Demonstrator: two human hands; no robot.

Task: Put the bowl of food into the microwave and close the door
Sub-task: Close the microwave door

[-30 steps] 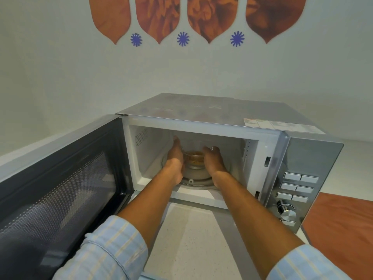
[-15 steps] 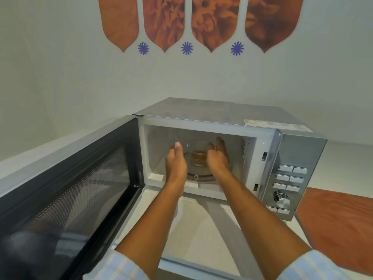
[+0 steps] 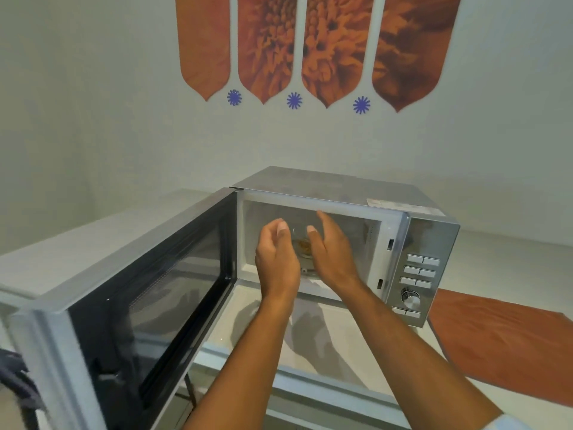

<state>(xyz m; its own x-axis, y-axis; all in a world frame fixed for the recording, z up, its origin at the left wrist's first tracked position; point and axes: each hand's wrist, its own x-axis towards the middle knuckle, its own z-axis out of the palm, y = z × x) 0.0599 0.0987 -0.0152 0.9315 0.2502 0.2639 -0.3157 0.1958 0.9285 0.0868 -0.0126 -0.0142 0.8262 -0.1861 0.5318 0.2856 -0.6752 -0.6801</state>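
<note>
A silver microwave (image 3: 341, 187) stands on the white counter with its door (image 3: 148, 299) swung wide to the left. Inside, on the turntable, sits a clear glass bowl of brownish food (image 3: 303, 245), seen only in the gap between my hands. My left hand (image 3: 277, 259) and my right hand (image 3: 331, 252) hover in front of the cavity mouth, outside it, fingers loosely apart, holding nothing and not touching the bowl.
The control panel with buttons and a knob (image 3: 410, 296) is on the microwave's right side. An orange mat (image 3: 502, 342) lies on the counter to the right. Orange wall decorations (image 3: 310, 45) hang above. Dark fabric (image 3: 12, 377) shows at the far left edge.
Both hands have let go of the bowl and drawn back out of the cavity. The bowl stays on the turntable. The camera has pulled back and tilted up.
</note>
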